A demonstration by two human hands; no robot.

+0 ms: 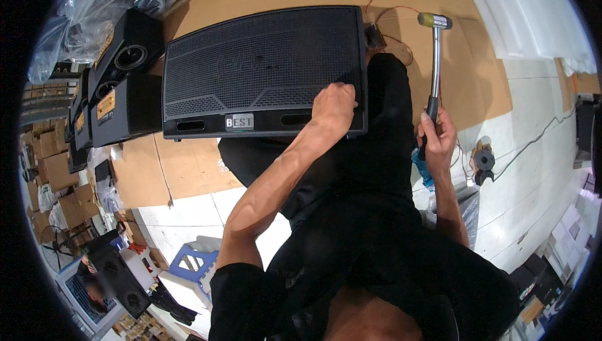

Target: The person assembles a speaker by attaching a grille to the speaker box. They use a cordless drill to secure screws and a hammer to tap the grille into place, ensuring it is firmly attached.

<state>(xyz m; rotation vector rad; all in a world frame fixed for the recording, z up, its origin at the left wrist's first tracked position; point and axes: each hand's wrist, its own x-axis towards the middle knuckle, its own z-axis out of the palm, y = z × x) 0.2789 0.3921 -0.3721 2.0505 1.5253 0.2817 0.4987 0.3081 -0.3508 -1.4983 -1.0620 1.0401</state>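
The left hand, clenched, touches the black speaker near its right edge; beyond that edge, the right hand grips a mallet.

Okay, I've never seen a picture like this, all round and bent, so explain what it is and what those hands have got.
A wide fisheye camera on the person's head looks down, so straight edges curve. There's no machine, just two bare hands. The right hand holds a mallet by its dark grip. The left hand is curled at the lower right of a black speaker; whether it pinches something small is unclear. Brown cardboard covers part of the floor.
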